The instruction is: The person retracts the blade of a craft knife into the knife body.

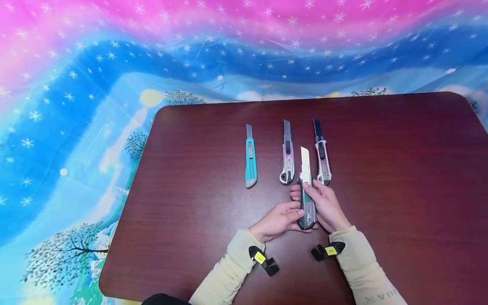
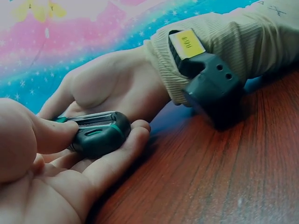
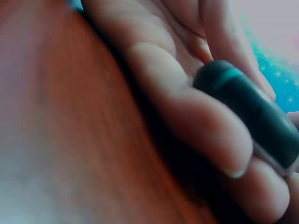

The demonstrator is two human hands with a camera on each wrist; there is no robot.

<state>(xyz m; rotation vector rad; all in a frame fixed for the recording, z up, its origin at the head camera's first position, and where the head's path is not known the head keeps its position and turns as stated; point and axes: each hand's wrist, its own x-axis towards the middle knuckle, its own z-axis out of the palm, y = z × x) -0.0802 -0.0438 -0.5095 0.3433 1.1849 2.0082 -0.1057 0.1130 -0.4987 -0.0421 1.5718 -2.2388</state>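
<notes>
A dark green and black utility knife [image 1: 306, 203] with its pale blade [image 1: 305, 160] pushed out points away from me over the table. Both hands hold it. My left hand [image 1: 284, 216] cradles the butt end from the left, thumb on top. My right hand [image 1: 324, 201] wraps the handle from the right, with a finger laid on its upper side. In the left wrist view, the knife's rounded end [image 2: 100, 133] lies on the left fingers under the thumb. In the right wrist view that end [image 3: 247, 109] appears blurred, resting on fingers [image 3: 196, 116].
Three more utility knives lie in a row beyond the hands, blades out and pointing away: a teal one [image 1: 250, 161], a silver one [image 1: 287, 159] and a silver one with a dark blade [image 1: 322, 156]. The dark wooden table [image 1: 400, 169] stands on a star-patterned cloth [image 1: 76, 127].
</notes>
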